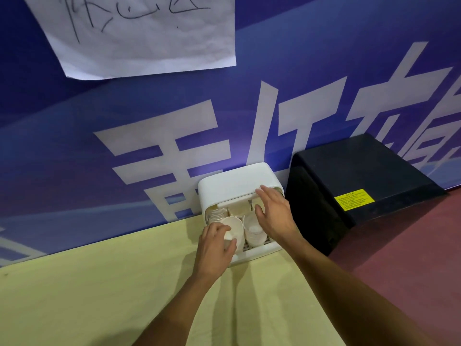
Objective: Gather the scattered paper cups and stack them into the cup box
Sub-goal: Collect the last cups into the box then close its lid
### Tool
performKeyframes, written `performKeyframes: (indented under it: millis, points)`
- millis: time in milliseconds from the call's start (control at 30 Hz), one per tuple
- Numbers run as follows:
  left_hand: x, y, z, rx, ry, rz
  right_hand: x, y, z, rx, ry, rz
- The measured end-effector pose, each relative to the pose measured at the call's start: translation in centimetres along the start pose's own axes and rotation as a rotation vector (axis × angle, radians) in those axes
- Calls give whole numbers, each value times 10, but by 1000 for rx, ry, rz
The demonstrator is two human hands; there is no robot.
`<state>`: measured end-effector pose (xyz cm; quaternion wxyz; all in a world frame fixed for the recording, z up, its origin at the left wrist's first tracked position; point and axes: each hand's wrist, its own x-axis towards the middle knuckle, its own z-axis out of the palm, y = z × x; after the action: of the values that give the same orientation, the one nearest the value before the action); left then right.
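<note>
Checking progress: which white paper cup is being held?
The white paper cup at the front left of the white plastic cup box, gripped by the left hand; others sit stacked inside.

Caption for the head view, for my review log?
Left hand holds a paper cup at the opening of the white cup box; right hand touches its lid.

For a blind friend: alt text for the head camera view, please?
A left hand grips a paper cup at the open white cup box, while the open right hand touches its lid. The box stands on a yellow table.
</note>
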<state>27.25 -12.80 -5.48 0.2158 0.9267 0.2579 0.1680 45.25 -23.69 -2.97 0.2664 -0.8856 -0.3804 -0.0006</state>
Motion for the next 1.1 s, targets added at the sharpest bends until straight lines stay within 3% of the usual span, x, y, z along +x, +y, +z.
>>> performKeyframes:
  millis: [133,400,1100]
  points:
    - [-16,-18,-6,-53,-72,-64,5,-13,6,-93,-92,-7]
    - [-35,-20,-3,-225,-260,-165,-4,-18,-3,-78,-86,-4]
    - [-57,-10,10,-291,-250,-194,-49,-8,-8,-70,-132,42]
